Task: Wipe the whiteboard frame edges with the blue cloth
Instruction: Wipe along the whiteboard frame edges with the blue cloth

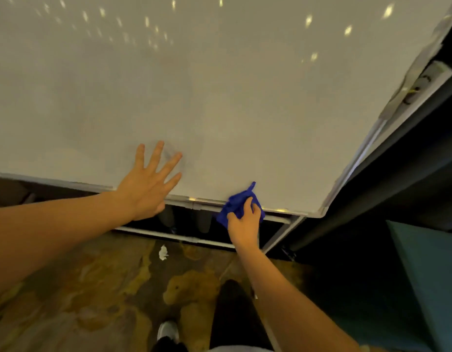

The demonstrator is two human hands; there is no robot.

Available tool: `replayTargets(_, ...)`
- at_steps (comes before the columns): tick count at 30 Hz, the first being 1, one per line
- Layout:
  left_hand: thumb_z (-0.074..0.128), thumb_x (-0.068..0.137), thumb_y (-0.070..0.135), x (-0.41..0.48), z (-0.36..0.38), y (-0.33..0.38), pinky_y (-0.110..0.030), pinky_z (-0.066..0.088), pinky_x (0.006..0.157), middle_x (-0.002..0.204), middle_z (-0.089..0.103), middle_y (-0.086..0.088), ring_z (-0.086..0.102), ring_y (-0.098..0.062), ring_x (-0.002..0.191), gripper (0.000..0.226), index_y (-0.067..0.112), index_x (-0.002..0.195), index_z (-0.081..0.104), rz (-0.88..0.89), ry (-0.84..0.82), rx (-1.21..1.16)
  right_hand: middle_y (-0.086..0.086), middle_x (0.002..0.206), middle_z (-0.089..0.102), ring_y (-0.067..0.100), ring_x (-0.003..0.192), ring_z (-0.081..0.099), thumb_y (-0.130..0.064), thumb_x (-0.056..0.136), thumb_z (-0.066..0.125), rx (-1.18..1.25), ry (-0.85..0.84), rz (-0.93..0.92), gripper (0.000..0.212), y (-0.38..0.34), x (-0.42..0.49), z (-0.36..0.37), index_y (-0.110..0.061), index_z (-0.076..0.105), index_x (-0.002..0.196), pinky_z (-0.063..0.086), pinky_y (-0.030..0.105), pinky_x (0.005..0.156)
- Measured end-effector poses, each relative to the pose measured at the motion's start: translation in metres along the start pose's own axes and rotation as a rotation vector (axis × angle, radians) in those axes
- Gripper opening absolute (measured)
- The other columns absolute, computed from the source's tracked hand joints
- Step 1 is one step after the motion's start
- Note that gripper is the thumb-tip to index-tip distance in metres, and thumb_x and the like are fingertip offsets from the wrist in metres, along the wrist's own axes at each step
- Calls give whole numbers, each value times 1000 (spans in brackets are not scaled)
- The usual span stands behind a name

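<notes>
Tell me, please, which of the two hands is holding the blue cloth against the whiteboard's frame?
The right hand: it presses the bunched blue cloth on the bottom frame edge, while the left hand lies flat and empty.

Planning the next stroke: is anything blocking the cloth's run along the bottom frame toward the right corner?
Nothing visible. The right hand presses the blue cloth on the bottom frame edge; that stretch to the corner looks bare. The left hand rests behind it.

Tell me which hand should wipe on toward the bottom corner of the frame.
Right. The right hand grips the blue cloth on the bottom frame edge; the left hand lies flat, empty.
</notes>
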State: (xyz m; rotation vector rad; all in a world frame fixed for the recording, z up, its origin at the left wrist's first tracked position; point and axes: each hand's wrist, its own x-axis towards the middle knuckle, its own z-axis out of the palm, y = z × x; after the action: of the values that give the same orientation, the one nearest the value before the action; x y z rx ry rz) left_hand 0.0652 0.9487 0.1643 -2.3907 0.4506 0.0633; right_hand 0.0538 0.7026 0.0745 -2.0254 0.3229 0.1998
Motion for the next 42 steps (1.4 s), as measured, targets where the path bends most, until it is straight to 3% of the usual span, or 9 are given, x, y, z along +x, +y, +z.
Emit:
replayTargets(6,37,91,64,-6,-14,69,-75,1,111,160,-27,-19,-21,-59,140,83,22,156,8,-123,-201,-206,12,164,-21,36,151,-13,-25,102,49,-434,-262,-397,80,25,4,-10,-19,-8,158,12,38,120)
replayTargets(16,41,90,63,58,-68,169,-73,12,112,165,-9,-17,-7,-60,143,80,18,153,22,-602,-662,-737,9,166,-8,34,153,-3,-36,101,39,-1594,-618,-1375,73,6,113,-82,-12,0,158,-5,42,122)
replayTargets(21,47,90,59,61,-80,227,-73,11,112,164,-12,-16,-8,-61,142,85,16,155,13,-913,-840,-1133,17,161,25,37,145,27,-28,106,26,-1888,-771,-1706,60,-37,107,-68,-14,1,158,23,43,118)
replayTargets(23,48,90,60,67,-83,241,-72,12,113,164,-12,-16,-7,-60,142,86,16,155,11,-1054,-873,-1360,15,165,13,38,149,16,-39,105,24,-2077,-674,-1942,59,-60,107,-54,-19,8,158,13,53,120)
replayTargets(27,44,89,64,89,-86,254,-57,27,115,161,15,-20,18,-50,144,85,12,152,20,-1337,-612,-1823,7,167,-7,33,153,-7,-60,100,19,-2325,-565,-2150,68,-95,117,-18,-29,5,158,-13,61,117)
replayTargets(33,49,75,75,150,-98,249,-48,28,119,163,21,-8,28,-31,146,109,20,157,1,-1624,258,-2602,7,167,-11,45,150,-8,-60,99,19,-2246,-416,-2215,59,-174,107,93,-48,3,154,-8,74,109)
replayTargets(36,56,78,69,174,-91,217,-46,38,113,159,29,-8,40,-29,139,105,22,156,4,-1772,509,-2791,3,168,-4,53,147,-7,-63,96,20,-2335,-582,-2348,55,-174,103,121,-54,20,150,-7,77,106)
replayTargets(39,57,84,64,181,-86,186,-45,41,110,160,26,-9,41,-32,137,98,26,156,3,-2039,559,-2810,2,168,2,50,148,-9,-79,87,16,-2477,-841,-2506,68,-163,118,115,-52,24,149,-12,73,108)
replayTargets(42,51,84,70,179,-71,158,-46,34,115,166,7,-6,27,-34,145,98,29,156,-2,-2011,549,-2833,4,167,-5,48,148,-11,-81,86,16,-2430,-554,-2445,76,-196,111,173,-46,15,154,-16,71,110)
